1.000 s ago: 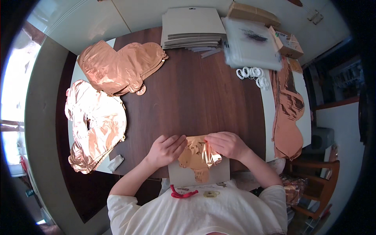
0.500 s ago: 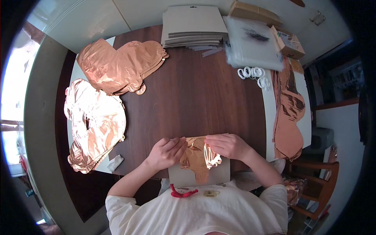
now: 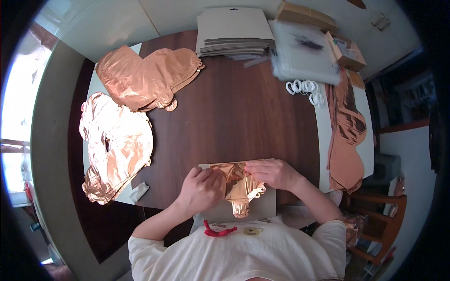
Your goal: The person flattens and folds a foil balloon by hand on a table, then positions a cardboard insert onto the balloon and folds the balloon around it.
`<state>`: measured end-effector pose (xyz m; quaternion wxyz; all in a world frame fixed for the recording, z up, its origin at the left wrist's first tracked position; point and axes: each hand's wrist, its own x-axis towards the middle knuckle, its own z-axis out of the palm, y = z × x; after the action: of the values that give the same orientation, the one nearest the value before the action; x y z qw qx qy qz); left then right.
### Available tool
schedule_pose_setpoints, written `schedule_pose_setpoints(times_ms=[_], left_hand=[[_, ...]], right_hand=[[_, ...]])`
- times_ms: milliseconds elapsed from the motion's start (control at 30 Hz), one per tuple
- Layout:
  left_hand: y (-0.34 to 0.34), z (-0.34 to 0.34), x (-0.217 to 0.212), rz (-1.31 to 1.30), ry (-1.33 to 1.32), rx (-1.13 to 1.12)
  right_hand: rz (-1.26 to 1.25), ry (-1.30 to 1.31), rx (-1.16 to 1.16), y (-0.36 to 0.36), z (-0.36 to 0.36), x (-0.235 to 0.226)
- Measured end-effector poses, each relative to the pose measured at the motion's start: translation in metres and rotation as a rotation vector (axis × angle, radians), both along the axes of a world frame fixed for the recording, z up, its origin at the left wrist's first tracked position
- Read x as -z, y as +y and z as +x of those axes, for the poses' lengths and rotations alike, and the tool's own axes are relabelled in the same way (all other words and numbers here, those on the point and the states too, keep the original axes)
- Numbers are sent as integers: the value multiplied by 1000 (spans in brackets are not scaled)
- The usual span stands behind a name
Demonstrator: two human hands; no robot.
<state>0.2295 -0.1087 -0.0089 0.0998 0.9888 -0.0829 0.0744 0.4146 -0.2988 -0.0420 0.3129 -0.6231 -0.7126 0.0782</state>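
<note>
A folded rose-gold foil balloon (image 3: 241,189) lies on a pale grey card (image 3: 263,206) at the table's front edge, close to my body. A short tab of the foil points toward me. My left hand (image 3: 201,187) is closed at the foil's left side, its fingers curled over the upper left edge. With fingertips pressed together, my right hand (image 3: 275,174) grips the upper right part of the foil against the card. The left thumb is mostly hidden.
Flat rose-gold foil balloons (image 3: 147,77) lie far left, with shinier ones (image 3: 117,145) nearer. Grey cards (image 3: 234,28) are stacked at the back. Clear plastic bags (image 3: 304,51), white ribbon rolls (image 3: 302,87) and more folded foil (image 3: 346,136) sit right. A wooden chair (image 3: 391,225) stands beyond.
The foil between my hands has shifted and catches more light, its lower tab now shining. My left fingers have curled in more; my right hand has stayed nearly in place.
</note>
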Motion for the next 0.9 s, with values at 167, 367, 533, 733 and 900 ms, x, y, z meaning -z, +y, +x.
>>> schedule_pose_setpoints(times_ms=[167,367,533,733,900], left_hand=[[-35,25,15,-191,30,-119],[-47,21,32,-150,73,-196],[-48,19,32,-146,94,-202],[-50,15,31,-105,99,-196],[-46,14,30,-114,107,-191]], right_hand=[[-51,2,-35,1,-1,-1],[-27,24,11,1,-4,-1],[-106,159,-44,2,-1,-17],[-131,181,367,11,-20,-26],[-97,-148,481,11,-38,-7]])
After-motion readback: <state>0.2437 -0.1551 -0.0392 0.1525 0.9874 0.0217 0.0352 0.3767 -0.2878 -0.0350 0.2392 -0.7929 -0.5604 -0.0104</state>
